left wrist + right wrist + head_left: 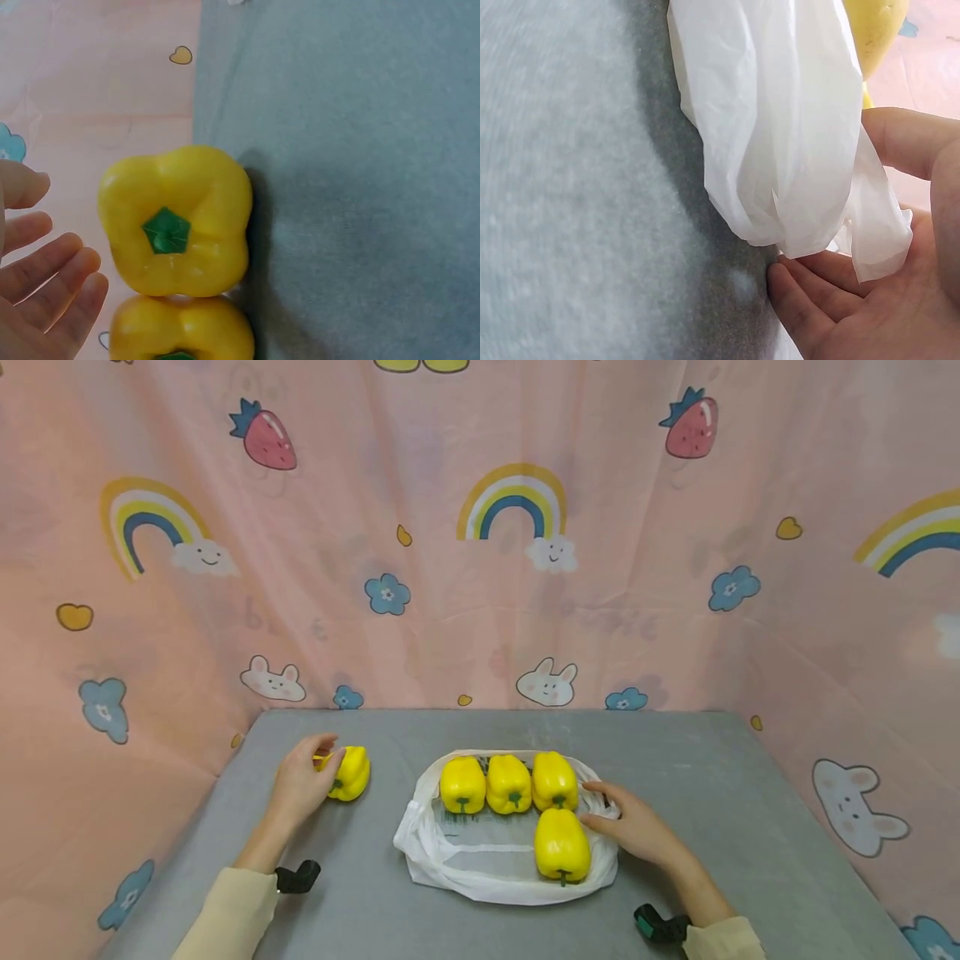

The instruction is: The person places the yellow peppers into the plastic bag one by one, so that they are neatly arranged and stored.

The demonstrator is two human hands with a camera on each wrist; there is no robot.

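My left hand (303, 781) is beside a yellow bell pepper (352, 775) at the table's left. In the left wrist view its relaxed, spread fingers (56, 277) stand just apart from the pepper (210, 225), and a second bell pepper (142, 330) appears against the first. A white plastic bag (442, 889) lies with its mouth wide in the middle. Inside are several yellow bell peppers (462, 781), three in a row and one nearer at the right. My right hand (637, 827) touches the bag's right rim; its handle (877, 232) hangs loosely between thumb and extended fingers.
A grey cloth (352, 910) covers the table. Behind and at both sides hangs a pink printed curtain (450, 643). Each wrist wears a black strap-on device, one at the left (298, 877) and one at the right (662, 925).
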